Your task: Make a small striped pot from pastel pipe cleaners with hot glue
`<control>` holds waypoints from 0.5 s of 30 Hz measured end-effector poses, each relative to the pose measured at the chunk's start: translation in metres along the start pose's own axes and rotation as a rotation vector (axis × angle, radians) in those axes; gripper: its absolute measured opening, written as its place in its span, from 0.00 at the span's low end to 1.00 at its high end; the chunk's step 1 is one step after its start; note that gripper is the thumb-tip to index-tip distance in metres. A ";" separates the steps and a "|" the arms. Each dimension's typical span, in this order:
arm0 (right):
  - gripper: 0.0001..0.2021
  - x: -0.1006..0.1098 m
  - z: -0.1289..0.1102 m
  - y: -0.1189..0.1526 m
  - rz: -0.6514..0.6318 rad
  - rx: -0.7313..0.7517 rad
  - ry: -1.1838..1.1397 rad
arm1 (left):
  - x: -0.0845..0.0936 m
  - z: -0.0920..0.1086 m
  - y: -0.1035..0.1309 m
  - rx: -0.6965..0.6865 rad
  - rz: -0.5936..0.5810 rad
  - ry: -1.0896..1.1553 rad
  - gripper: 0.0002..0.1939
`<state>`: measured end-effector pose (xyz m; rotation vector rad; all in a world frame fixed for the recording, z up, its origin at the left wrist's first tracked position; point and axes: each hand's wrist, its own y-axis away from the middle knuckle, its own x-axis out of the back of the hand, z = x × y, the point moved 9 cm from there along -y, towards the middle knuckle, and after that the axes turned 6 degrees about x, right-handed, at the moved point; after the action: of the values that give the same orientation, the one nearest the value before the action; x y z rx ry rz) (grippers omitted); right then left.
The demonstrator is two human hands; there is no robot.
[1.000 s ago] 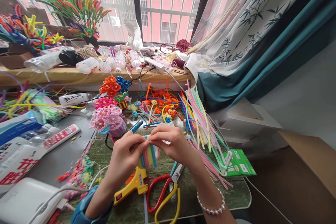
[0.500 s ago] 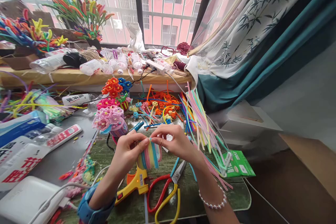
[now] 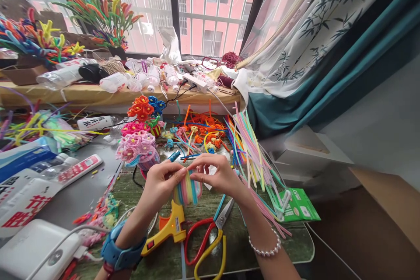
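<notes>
Between my two hands, above the table, is a small striped piece of pastel pipe cleaners (image 3: 187, 190) in pink, yellow and blue. My left hand (image 3: 166, 181) pinches its upper left edge with thumb and forefinger. The thumb and fingers of my right hand (image 3: 218, 176) close on its top edge, close beside the left fingertips. Just below lies a yellow glue gun (image 3: 175, 225) with an orange trigger. To its right are scissors (image 3: 210, 238) with one red and one yellow handle, blades pointing up and right.
Pipe-cleaner flowers (image 3: 138, 146) stand behind my left hand. Loose pastel pipe cleaners (image 3: 251, 153) lie to the right, near a green packet (image 3: 299, 205). A white power bank (image 3: 39, 249) with cables sits at the left front. Bottles (image 3: 113, 82) line the windowsill.
My left hand and wrist have shifted slightly, and the striped piece has turned and risen a little. Both hands keep their pinch; the tools stay put.
</notes>
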<state>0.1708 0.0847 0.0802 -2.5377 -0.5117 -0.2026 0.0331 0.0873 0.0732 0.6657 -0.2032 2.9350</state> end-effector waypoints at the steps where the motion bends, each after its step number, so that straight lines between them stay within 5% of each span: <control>1: 0.13 0.001 0.002 -0.001 -0.010 -0.007 0.002 | 0.001 -0.001 -0.002 -0.003 0.013 -0.020 0.16; 7: 0.22 -0.005 0.017 -0.011 -0.135 -0.091 -0.022 | 0.008 0.003 -0.010 -0.066 0.075 -0.104 0.15; 15: 0.19 0.006 0.001 -0.029 -0.089 0.005 -0.058 | 0.027 0.055 0.001 -0.448 0.212 -0.285 0.10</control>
<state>0.1647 0.1095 0.0944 -2.5248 -0.6483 -0.1600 0.0324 0.0802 0.1340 1.0283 -0.9774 2.8080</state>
